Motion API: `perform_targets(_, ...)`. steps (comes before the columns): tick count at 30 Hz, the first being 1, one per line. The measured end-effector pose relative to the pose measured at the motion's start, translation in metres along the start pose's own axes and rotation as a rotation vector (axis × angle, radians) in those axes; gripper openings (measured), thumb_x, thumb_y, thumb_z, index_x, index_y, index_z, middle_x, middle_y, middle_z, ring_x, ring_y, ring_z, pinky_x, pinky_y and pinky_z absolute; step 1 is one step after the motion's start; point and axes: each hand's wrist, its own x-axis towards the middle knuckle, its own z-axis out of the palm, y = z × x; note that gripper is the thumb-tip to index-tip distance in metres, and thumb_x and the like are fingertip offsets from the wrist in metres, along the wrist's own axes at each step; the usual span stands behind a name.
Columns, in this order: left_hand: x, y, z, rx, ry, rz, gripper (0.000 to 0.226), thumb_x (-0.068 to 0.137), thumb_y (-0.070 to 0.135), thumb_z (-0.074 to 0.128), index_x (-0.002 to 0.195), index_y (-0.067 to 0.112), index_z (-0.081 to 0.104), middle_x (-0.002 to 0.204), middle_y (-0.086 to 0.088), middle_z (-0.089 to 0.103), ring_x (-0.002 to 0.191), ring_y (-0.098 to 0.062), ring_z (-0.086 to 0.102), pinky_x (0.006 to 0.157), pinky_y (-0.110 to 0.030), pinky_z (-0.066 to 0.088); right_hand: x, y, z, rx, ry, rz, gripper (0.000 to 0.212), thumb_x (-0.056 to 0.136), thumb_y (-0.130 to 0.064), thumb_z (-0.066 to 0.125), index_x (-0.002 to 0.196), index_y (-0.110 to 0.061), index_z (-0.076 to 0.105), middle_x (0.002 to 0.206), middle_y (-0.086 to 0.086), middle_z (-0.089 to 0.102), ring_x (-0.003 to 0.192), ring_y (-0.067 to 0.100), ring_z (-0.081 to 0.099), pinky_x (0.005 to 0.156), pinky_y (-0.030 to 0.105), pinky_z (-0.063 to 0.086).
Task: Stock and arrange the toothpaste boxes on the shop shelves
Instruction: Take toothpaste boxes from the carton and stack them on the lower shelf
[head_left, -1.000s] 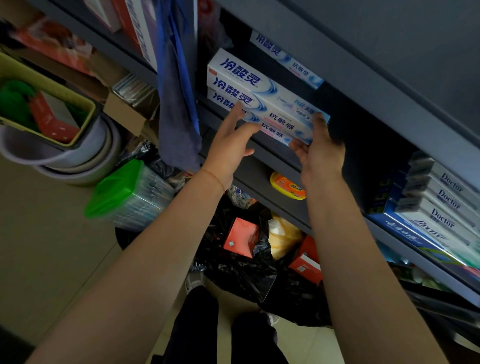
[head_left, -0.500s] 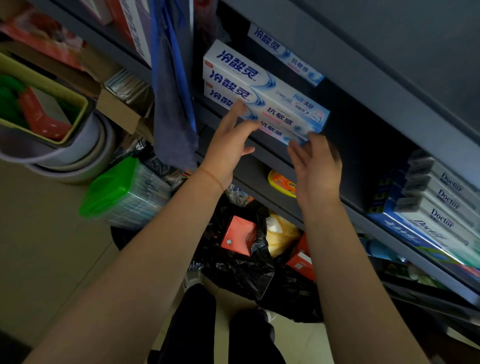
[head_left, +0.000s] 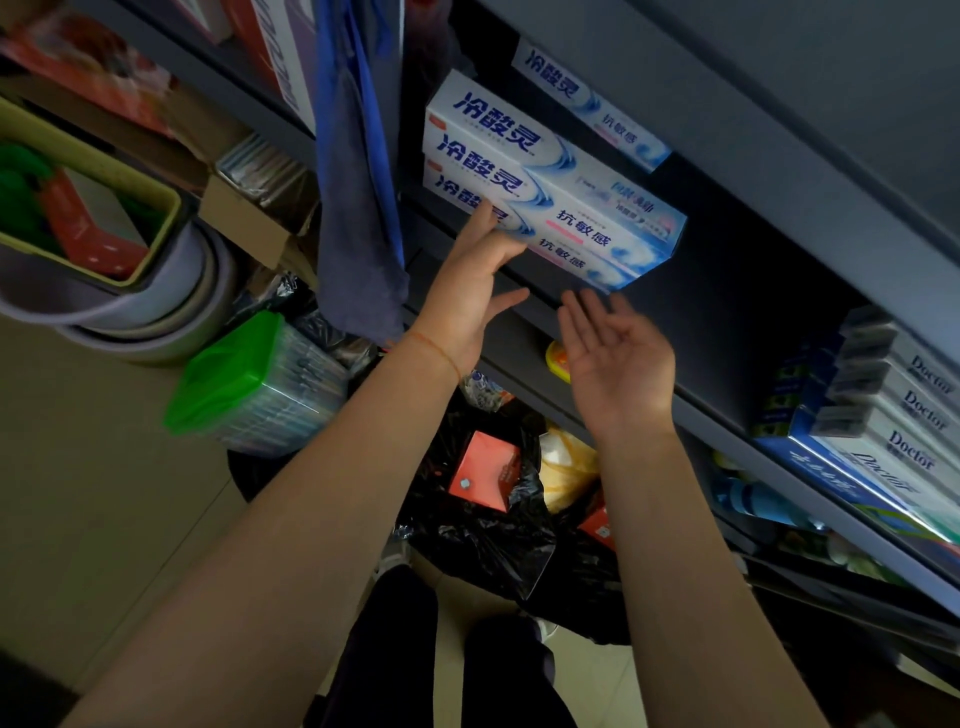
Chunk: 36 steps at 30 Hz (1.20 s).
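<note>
Several items appear as we scan from the left. We see stacked grey plastic basins (head_left: 130, 317) holding a yellow-green rectangular basket (head_left: 156, 234), then a clear plastic container with a green lid (head_left: 244, 379), then a blue-grey cloth (head_left: 358, 208) hanging down in front of the dark grey metal shelf (head_left: 524, 358). Next we find the stack of three white-and-blue toothpaste boxes (head_left: 561, 202) lying flat on that shelf. Our left hand (head_left: 467, 296) has its fingers straight, fingertips touching the front face of the lowest box. Our right hand (head_left: 618, 364) is spread, palm up, just below the stack's right end, holding nothing. Below lies a black plastic bag (head_left: 498, 540) with an orange-red carton (head_left: 483, 473). At far right, white "Doctor" toothpaste boxes (head_left: 904, 415) sit stacked on the shelf.
</note>
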Motion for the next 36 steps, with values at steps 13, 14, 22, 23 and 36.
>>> perform_targets(13,0.056,0.014,-0.001,0.12,-0.032,0.0,0.081,0.077,0.017,0.05,0.154,0.031,0.029,0.122,0.012,0.058,0.108,-0.015,0.06,0.079,-0.03,0.056,0.056,-0.015,0.032,-0.042,-0.051,-0.072,0.062,0.091,0.006,0.032,0.143,-0.024,0.041,0.137,0.023,0.052,0.123,0.037,0.056,0.108,0.044,0.044)
perform_targets(14,0.058,0.015,0.0,0.125,-0.034,-0.001,0.081,0.076,0.018,0.05,0.153,0.031,0.029,0.117,0.013,0.059,0.1,-0.015,0.062,0.077,-0.03,0.056,0.059,-0.015,0.033,-0.04,-0.05,-0.072,0.063,0.09,0.006,0.032,0.145,-0.024,0.041,0.137,0.023,0.052,0.124,0.037,0.056,0.108,0.044,0.044)
perform_targets(22,0.061,0.013,0.0,0.169,-0.033,-0.022,0.072,0.09,0.011,0.049,0.155,0.029,0.026,0.11,0.002,0.059,0.076,-0.015,0.063,0.076,-0.031,0.058,0.057,-0.014,0.031,-0.013,-0.017,-0.066,0.071,0.091,0.006,0.031,0.155,-0.026,0.023,0.134,0.02,0.052,0.12,0.038,0.058,0.108,0.046,0.044)
perform_targets(23,0.057,0.012,0.002,0.171,-0.018,-0.019,0.068,0.092,0.009,0.048,0.154,0.028,0.028,0.107,0.004,0.059,0.076,-0.014,0.063,0.078,-0.032,0.057,0.053,-0.014,0.029,-0.014,-0.022,-0.062,0.071,0.091,0.006,0.032,0.155,-0.026,0.023,0.13,0.02,0.054,0.118,0.038,0.059,0.108,0.046,0.044)
perform_targets(36,-0.079,-0.115,0.077,0.359,0.03,-0.123,0.029,0.094,0.001,0.047,0.078,0.015,0.067,0.061,-0.005,0.052,0.039,-0.009,0.042,0.04,-0.021,0.029,-0.068,-0.029,-0.143,-0.286,0.112,0.044,0.034,0.091,0.001,0.041,0.115,-0.011,0.062,0.086,0.008,0.07,0.077,0.022,0.067,0.072,0.032,0.054)
